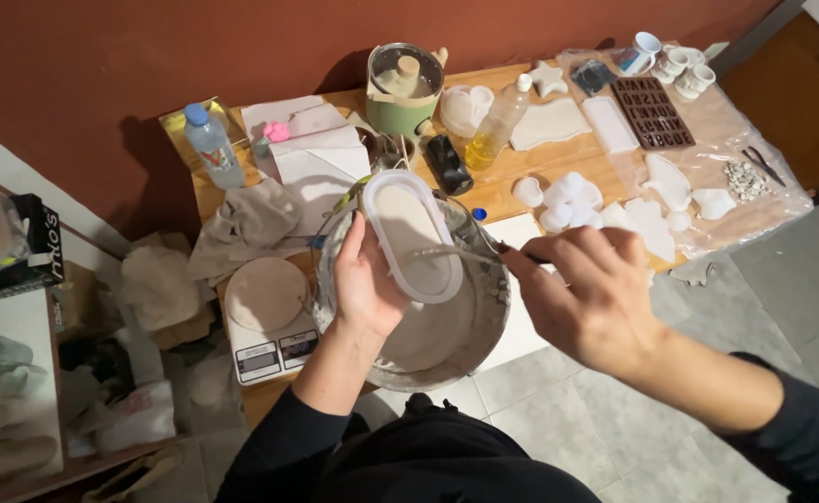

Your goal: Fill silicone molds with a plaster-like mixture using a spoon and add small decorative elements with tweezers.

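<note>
My left hand (365,284) holds a white oval mould (411,233) from below, tilted over a large grey mixing bowl (484,335) coated with pale plaster mix. The mould is filled with the same beige mix. My right hand (588,296) grips a thin stick or brush (456,251) whose tip reaches across the mould's surface. Both hands hover above the bowl, at the near edge of a wooden table (512,182).
A kitchen scale (270,326) with a round disc sits left of the bowl. On the table are a water bottle (214,144), a green pot (403,93), an oil bottle (498,126), a brown letter mould (651,112), white cast pieces (568,196), and cloths (251,224). Grey tile floor lies below.
</note>
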